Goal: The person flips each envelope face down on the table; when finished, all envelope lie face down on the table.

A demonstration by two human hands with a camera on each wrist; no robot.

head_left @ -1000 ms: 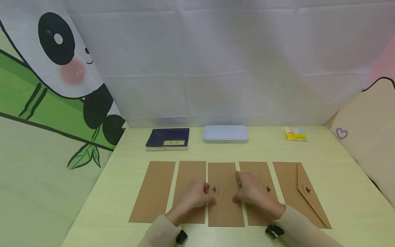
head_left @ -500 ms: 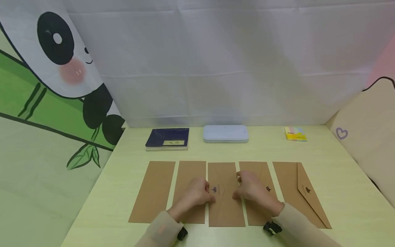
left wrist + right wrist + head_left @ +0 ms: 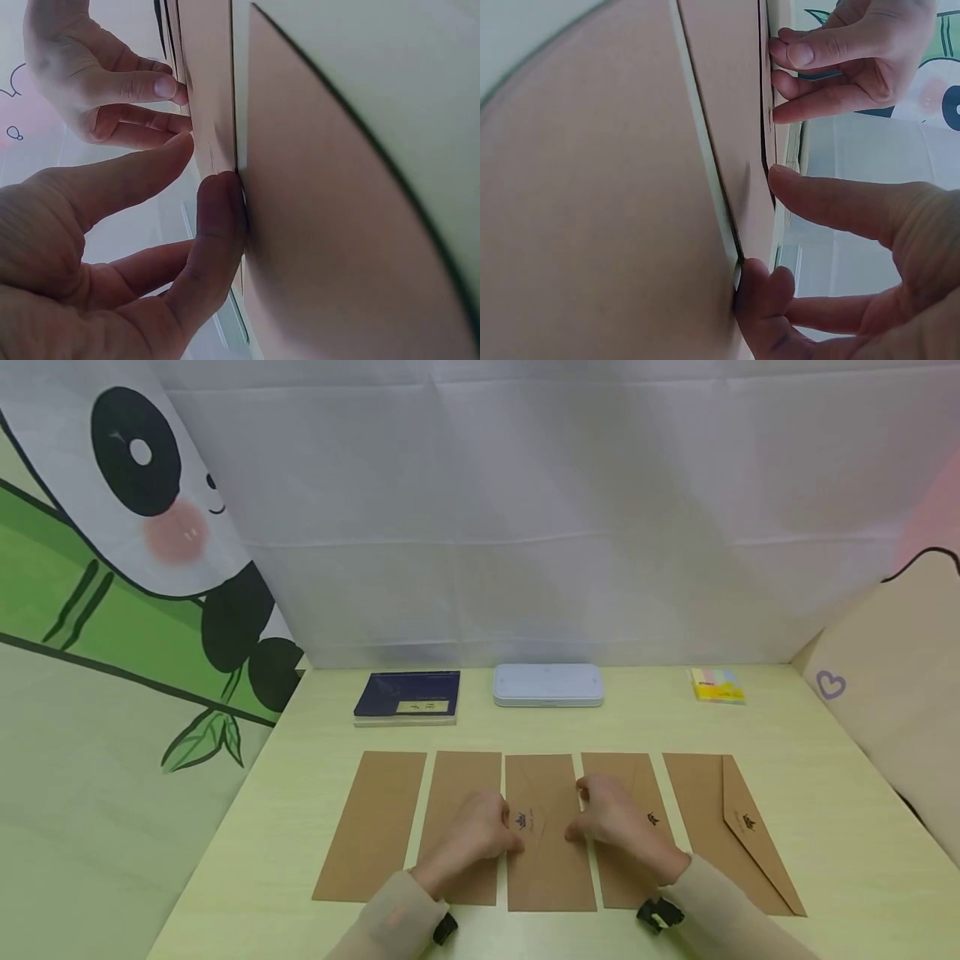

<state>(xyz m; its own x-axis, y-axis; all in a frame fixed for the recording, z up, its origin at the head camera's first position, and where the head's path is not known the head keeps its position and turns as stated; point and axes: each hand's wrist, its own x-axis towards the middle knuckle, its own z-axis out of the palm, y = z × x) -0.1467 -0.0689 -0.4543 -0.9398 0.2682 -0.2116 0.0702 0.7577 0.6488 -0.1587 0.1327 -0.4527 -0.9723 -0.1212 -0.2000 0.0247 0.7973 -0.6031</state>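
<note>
Five brown paper envelopes would be several in a row; the middle envelope (image 3: 551, 877) lies flat, flap side up, with a small crown print. My left hand (image 3: 474, 833) rests at its left edge, thumb on its face and index fingertip at the side. At the right edge sits my right hand (image 3: 618, 828), thumb and bent fingertips touching there. Both wrist views show a gap between thumb and index finger. Under my forearms lie a plain left neighbour envelope (image 3: 465, 772) and a printed right neighbour envelope (image 3: 615, 766), each partly hidden.
A plain envelope (image 3: 375, 827) ends the row at left, an envelope with a slanted flap (image 3: 701, 810) at right. Behind stand a dark blue notebook (image 3: 405, 695), a pale flat case (image 3: 548, 685) and a pack of sticky notes (image 3: 717, 686). A white curtain (image 3: 555, 527) hangs beyond.
The near end of the middle envelope has shifted very slightly right. My right fingertips and both wrists have moved a little; the hands stay at the same edges.
</note>
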